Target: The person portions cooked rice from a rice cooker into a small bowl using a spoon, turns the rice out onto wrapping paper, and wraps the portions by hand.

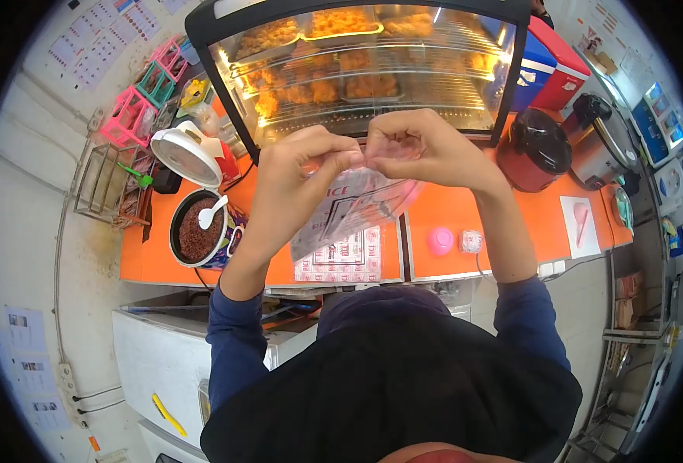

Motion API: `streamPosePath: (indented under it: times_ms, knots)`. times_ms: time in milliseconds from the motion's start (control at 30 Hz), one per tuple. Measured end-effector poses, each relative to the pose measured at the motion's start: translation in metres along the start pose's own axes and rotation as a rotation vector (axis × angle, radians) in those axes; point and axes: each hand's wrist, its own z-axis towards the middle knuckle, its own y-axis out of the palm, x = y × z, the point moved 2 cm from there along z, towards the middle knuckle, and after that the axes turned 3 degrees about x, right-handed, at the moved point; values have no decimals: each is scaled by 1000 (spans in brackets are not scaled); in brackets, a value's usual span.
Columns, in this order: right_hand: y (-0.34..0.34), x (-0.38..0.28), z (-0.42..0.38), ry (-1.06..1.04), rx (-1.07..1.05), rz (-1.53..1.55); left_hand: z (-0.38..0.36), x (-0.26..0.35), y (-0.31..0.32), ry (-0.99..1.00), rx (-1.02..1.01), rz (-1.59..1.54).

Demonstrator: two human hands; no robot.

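Between my hands hangs a clear plastic bag (349,207) with dark printed lettering, held up over the orange counter. My left hand (291,181) pinches its top edge with thumb and fingers. My right hand (434,154) is closed on the same edge, its fingertips close to those of the left. Below the bag lie printed wrapping papers (341,266) with red and white markings, partly covered by it. A pink cup-shaped item (440,241) and a small wrapped bundle (470,241) sit to the right of the papers.
A lit glass warmer (372,85) with trays of fried food stands behind my hands. On the left, an open rice cooker (183,255) holds dark reddish rice and a white scoop (212,212). Two more cookers (537,150) (600,143) stand right, near a pink paddle (581,224).
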Motion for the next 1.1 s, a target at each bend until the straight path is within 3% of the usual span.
streamPosePath:
  times_ms: [133, 200, 300, 367, 600, 833, 933, 1000, 1033, 1067, 1100]
  knots:
    - [15, -2, 3, 49, 87, -28, -5, -10, -1, -140, -10, -80]
    - [26, 7, 2, -77, 230, -120, -8, -18, 0, -189, -22, -116]
    - [42, 19, 1, -206, 337, -224, -12, -30, 3, -172, -21, -3]
    - [52, 21, 0, -178, 374, -291, -13, -38, 9, 36, 80, 259]
    - [79, 35, -4, -153, 597, -458, -18, -61, 21, 15, 159, 259]
    - [86, 48, -9, -105, 675, -477, -24, -65, 30, -9, 137, 171]
    - [58, 67, -18, -229, 917, -773, -51, -32, 49, 50, 31, 176]
    - [10, 52, -23, 348, 791, -587, -56, -31, 55, 114, -43, 199]
    - [3, 42, -17, 337, 786, -595, -55, -51, 56, -53, 87, 18]
    - [11, 30, -18, 51, 724, -571, -65, -65, 57, -251, 198, -168]
    - [23, 23, -25, -225, 666, -530, -62, -62, 52, -209, 177, -147]
